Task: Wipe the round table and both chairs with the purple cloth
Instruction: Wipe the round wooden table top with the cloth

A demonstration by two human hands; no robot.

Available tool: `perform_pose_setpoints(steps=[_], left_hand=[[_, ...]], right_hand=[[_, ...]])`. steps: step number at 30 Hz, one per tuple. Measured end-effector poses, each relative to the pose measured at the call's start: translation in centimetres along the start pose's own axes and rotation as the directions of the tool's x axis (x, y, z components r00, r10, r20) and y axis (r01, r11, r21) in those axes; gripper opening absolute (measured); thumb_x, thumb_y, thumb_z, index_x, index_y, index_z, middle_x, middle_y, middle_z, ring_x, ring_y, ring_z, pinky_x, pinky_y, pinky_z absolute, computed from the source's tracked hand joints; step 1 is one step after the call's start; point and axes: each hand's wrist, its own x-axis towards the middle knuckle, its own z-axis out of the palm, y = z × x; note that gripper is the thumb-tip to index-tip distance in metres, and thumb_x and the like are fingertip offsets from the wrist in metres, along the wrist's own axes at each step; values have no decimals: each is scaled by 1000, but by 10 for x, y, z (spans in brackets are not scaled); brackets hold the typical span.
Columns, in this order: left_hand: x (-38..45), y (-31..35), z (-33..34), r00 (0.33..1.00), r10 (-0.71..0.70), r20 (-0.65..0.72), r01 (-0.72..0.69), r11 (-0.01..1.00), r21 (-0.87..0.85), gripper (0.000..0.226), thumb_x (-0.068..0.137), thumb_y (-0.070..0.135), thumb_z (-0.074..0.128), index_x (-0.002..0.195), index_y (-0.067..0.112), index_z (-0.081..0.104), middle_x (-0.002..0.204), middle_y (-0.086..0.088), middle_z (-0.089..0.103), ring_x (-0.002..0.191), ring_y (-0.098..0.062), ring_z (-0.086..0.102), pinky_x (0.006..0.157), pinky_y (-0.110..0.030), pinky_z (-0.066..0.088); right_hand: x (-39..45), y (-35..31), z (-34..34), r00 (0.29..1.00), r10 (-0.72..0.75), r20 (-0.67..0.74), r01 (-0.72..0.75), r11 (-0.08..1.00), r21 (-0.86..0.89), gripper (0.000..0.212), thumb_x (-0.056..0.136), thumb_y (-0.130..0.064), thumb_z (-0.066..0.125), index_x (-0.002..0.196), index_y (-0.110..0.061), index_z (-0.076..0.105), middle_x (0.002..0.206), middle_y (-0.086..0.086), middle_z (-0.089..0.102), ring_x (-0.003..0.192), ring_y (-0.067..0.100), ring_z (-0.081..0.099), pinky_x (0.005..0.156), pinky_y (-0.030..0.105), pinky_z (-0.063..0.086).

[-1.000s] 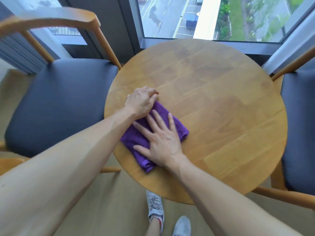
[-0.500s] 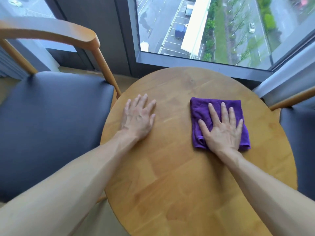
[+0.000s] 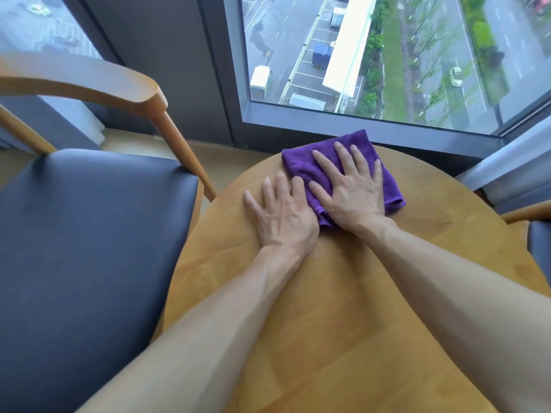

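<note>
The purple cloth (image 3: 384, 186) lies folded at the far edge of the round wooden table (image 3: 328, 323), close to the window. My right hand (image 3: 350, 192) presses flat on top of it, fingers spread. My left hand (image 3: 283, 216) rests flat on the bare tabletop just to the left, its fingers touching the cloth's left edge. The left chair (image 3: 89, 248) has a dark blue seat and a curved wooden armrest (image 3: 89, 81). Only a corner of the right chair (image 3: 539, 248) shows at the right edge.
A large window (image 3: 387, 55) with a grey frame stands right behind the table and looks down on a street far below. The left chair's seat nearly touches the table's left rim. A grey curtain (image 3: 507, 171) hangs at the right.
My right hand has slid the cloth from the table's right half up and left to the far edge. My left hand now sits right beside the cloth. The camera leaned forward.
</note>
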Motion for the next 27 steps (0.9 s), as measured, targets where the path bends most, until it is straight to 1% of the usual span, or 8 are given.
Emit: perform_pose_setpoints(steps=[3, 6, 9, 12, 14, 17, 23, 27], left_hand=[[14, -4, 7, 995, -1, -103, 2, 1000, 5, 37, 92, 25, 48, 128, 17, 51, 145, -9, 45, 134, -33, 38, 111, -65, 21], [10, -8, 16, 984, 35, -176, -20, 996, 88, 49, 91, 41, 47, 131, 15, 54, 140, -9, 51, 128, -33, 46, 109, -64, 28], [11, -4, 15, 988, 26, -154, -3, 988, 151, 56, 89, 49, 40, 134, 18, 52, 141, -8, 50, 129, -33, 45, 109, -63, 28], [11, 1, 12, 993, 19, -116, 9, 973, 229, 55, 90, 49, 34, 132, 18, 53, 139, -8, 51, 126, -33, 46, 107, -65, 32], [12, 7, 9, 998, 4, -62, 15, 952, 307, 57, 92, 47, 27, 133, 16, 52, 139, -10, 50, 125, -34, 46, 105, -66, 33], [14, 13, 7, 1000, -27, -1, 26, 929, 370, 55, 97, 46, 26, 139, 15, 43, 145, -10, 42, 130, -35, 39, 108, -67, 29], [13, 16, 8, 998, -66, 23, 53, 930, 363, 53, 99, 43, 32, 142, 14, 40, 149, -10, 37, 134, -36, 33, 109, -66, 25], [12, 15, 5, 997, -74, 22, 62, 937, 343, 51, 101, 43, 32, 142, 14, 39, 149, -10, 36, 134, -36, 30, 110, -66, 23]], right_hand=[[26, 3, 0, 999, -34, -17, 34, 999, -2, 66, 91, -72, 28, 152, -49, 20, 165, -1, 18, 152, 25, 10, 120, 61, 3], [52, 10, -4, 991, -125, -37, 125, 992, -12, 67, 86, -76, 26, 146, -46, 33, 151, 2, 40, 143, 26, 29, 118, 60, 13], [80, 22, -13, 981, -192, 8, 192, 981, -1, 65, 84, -81, 24, 129, -39, 46, 126, 3, 58, 121, 28, 50, 100, 49, 34], [98, 44, -20, 976, -211, 62, 208, 977, 38, 63, 85, -82, 25, 113, -31, 51, 119, 5, 64, 112, 30, 58, 82, 42, 36], [101, 69, -22, 984, -168, 66, 165, 985, 57, 64, 86, -83, 23, 108, -30, 51, 116, 7, 67, 108, 31, 61, 76, 40, 35], [91, 114, -25, 995, -63, 73, 59, 997, 47, 67, 86, -84, 20, 106, -28, 53, 115, 10, 67, 107, 33, 61, 77, 41, 38], [40, 206, -28, 978, 159, 137, -175, 978, 116, 68, 84, -85, 19, 93, -28, 56, 100, 10, 66, 95, 34, 61, 74, 39, 39], [-6, 250, -24, 936, 292, 198, -329, 924, 193, 73, 83, -86, 20, 87, -25, 61, 98, 8, 68, 94, 33, 61, 79, 40, 46]])
